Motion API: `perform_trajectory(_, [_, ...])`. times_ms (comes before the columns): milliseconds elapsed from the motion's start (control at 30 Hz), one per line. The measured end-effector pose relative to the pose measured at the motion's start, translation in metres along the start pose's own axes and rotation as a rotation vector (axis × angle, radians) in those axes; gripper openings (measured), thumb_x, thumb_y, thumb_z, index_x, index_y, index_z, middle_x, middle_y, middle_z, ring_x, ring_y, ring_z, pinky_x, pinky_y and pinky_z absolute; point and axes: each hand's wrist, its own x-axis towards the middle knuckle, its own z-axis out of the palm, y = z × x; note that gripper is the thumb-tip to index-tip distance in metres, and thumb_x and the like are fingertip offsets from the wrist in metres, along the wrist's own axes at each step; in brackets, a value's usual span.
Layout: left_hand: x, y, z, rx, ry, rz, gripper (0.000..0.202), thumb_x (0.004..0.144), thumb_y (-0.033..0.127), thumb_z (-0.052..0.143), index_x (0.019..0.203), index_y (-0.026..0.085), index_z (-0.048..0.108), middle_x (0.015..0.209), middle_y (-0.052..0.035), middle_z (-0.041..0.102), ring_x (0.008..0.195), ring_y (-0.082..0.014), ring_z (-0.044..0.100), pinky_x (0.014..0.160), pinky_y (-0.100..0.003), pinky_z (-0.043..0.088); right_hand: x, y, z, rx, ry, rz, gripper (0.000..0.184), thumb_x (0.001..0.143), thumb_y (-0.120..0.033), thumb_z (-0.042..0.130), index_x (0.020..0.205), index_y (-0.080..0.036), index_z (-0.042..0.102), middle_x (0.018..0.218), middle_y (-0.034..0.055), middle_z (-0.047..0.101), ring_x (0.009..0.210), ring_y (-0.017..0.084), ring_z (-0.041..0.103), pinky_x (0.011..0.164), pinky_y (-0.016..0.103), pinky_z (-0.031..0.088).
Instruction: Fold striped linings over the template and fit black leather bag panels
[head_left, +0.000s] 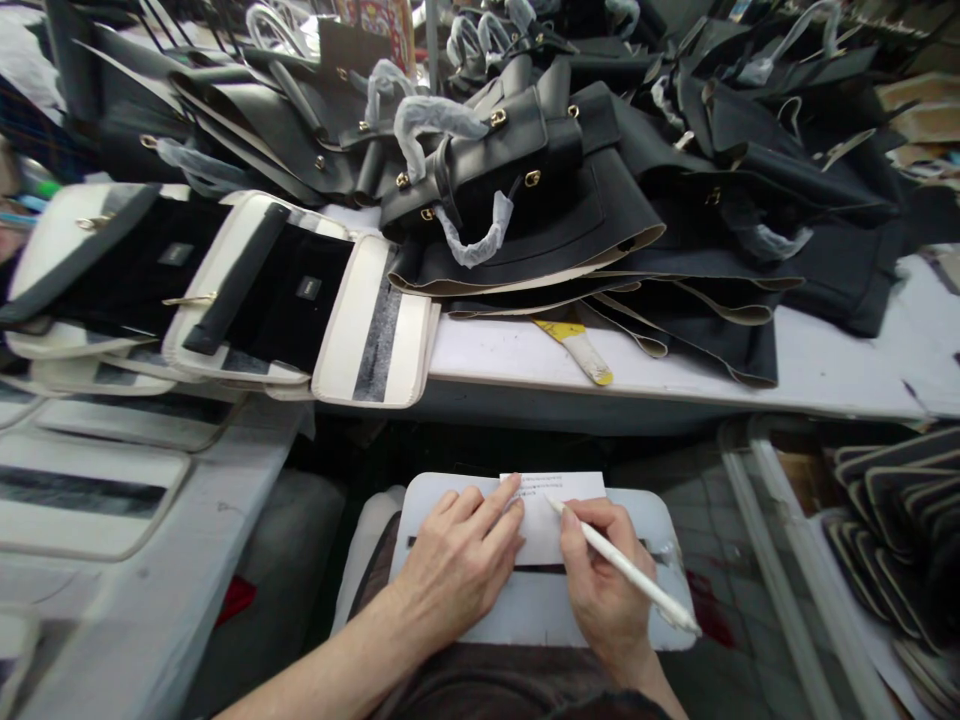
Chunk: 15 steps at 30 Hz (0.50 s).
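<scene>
Right grip [611, 592] on pen [637, 573], paper [541, 538], illegible writing [551, 486]

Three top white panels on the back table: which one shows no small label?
The rightmost panel, beside the black bags: it has only a dark strip. The other two each carry a black piece with a label.

We cannot read the tiny writing [537, 491] on the paper [541, 538], whose nine-o'clock edge the left hand [466, 548] partly covers; at four o'clock, the frame crops stacked dark pieces [904, 540].
</scene>
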Motion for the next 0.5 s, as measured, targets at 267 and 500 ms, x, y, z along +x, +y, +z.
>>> perform_trajectory(267, [0.0014,0.0011,-0.0029,-0.02,0.017,-0.001,0.026,0.095,0.025,0.05,0.115,0.014,0.06,0.142,-0.0066,0.053,0.083,-0.0223,0.051,0.071,-0.04,0.043,0.0029,-0.0007,0.0012,-0.029,-0.052,-0.071,0.002,0.092,-0.019,0.054,0.09,-0.019,0.054,0.078,-0.001,0.061,0.067,0.01,0.061,0.064,0.019,0.048])
perform_trajectory(500, [0.0019,0.0009,-0.004,-0.008,0.01,0.001,0.027,0.094,0.026,0.05,0.116,0.015,0.061,0.142,-0.0067,0.052,0.083,-0.0226,0.051,0.071,-0.04,0.043,0.003,0.0002,0.0017,-0.045,-0.05,-0.069,0.001,0.092,-0.019,0.055,0.091,-0.02,0.054,0.078,-0.0016,0.061,0.066,0.009,0.061,0.063,0.018,0.048])
